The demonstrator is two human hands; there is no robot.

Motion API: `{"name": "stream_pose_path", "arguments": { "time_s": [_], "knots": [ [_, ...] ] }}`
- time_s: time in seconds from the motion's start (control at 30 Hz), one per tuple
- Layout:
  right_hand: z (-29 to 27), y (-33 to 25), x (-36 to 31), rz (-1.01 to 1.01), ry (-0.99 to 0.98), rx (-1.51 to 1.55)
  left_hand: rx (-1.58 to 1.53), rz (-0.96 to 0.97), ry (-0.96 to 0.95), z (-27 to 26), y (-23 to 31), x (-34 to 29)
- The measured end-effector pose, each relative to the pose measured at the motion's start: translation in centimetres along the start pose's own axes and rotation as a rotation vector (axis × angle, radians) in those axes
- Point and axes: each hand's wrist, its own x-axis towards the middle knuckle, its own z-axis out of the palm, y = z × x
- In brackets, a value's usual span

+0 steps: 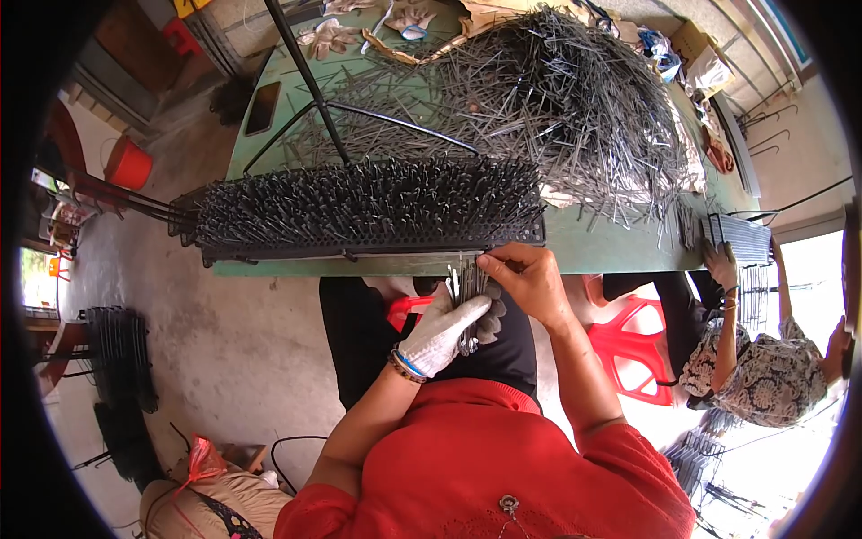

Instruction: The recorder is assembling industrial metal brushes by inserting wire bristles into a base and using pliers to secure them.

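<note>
My left hand point(446, 334), in a white glove with grey fingertips, is closed around a bundle of thin dark metal rods point(468, 286) above my lap. My bare right hand point(527, 280) is beside the top of that bundle, its thumb and forefinger pinched together at the front edge of a black perforated rack point(377, 247). What is between those fingertips is too small to make out. Many dark rods with bent, shiny tips point(359, 198) stand upright, packed densely in the rack.
A large heap of loose rods point(575, 108) covers the green table point(296, 268) behind the rack. A phone point(262, 109) and work gloves point(329, 38) lie at the far left. At right, a co-worker's hands point(721, 264) touch another rack point(742, 239) near a red stool point(631, 350).
</note>
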Motion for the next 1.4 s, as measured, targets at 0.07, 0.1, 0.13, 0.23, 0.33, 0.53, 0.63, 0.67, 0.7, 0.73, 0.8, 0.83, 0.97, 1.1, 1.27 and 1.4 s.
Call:
{"name": "stream_pose_path", "arguments": {
  "time_s": [0.07, 0.1, 0.13, 0.23, 0.33, 0.53, 0.63, 0.67, 0.7, 0.73, 0.8, 0.83, 0.97, 1.1, 1.27, 1.4],
  "knots": [
    [0.0, 0.3, 0.1, 0.076, 0.008, 0.095, 0.007, 0.007, 0.001, 0.0, -0.3, 0.1],
    [0.0, 0.4, 0.1, 0.153, 0.016, 0.191, -0.024, -0.015, 0.028, 0.0, -0.4, 0.1],
    [0.0, 0.4, 0.2, 0.152, 0.017, 0.191, -0.055, -0.036, 0.056, -0.1, -0.5, 0.1],
    [0.0, 0.3, 0.5, 0.137, 0.105, 0.263, -0.064, -0.024, 0.052, -0.7, -0.8, 0.3],
    [-0.6, -0.4, 1.5, 0.060, 0.277, 0.225, -0.060, -0.036, 0.078, -1.1, -0.9, 0.6],
    [-0.3, -0.3, 4.0, -0.264, 0.552, -0.141, -0.053, -0.059, 0.070, -0.9, -0.8, 0.5],
    [0.1, 0.3, 4.6, -0.323, 0.573, -0.127, 0.007, -0.055, 0.058, -1.2, -1.0, 0.5],
    [0.3, 0.5, 4.8, -0.323, 0.572, -0.127, 0.006, -0.054, 0.059, -1.2, -1.0, 0.5],
    [0.4, 0.7, 4.9, -0.347, 0.590, -0.135, 0.009, -0.054, 0.056, -1.2, -0.9, 0.5],
    [0.4, 0.8, 4.9, -0.370, 0.608, -0.144, 0.011, -0.054, 0.053, -1.2, -0.9, 0.5],
    [0.7, 0.8, 4.9, -0.381, 0.621, -0.146, 0.005, -0.055, 0.049, -1.3, -1.0, 0.4],
    [0.8, 0.8, 4.9, -0.392, 0.634, -0.148, -0.001, -0.055, 0.045, -1.3, -1.0, 0.4],
    [0.8, 1.1, 5.0, -0.405, 0.620, -0.126, 0.007, -0.055, 0.028, -1.2, -0.9, 0.3],
    [1.1, 2.0, 4.8, -0.451, 0.551, -0.161, -0.036, -0.072, 0.017, -1.3, -0.9, 0.4],
    [1.1, 2.2, 4.6, -0.544, 0.467, -0.284, -0.039, -0.090, 0.035, -1.3, -0.8, 0.4],
    [0.8, 2.1, 4.7, -0.601, 0.482, -0.393, -0.029, -0.105, 0.051, -0.9, -0.7, 0.3]
  ]
}}
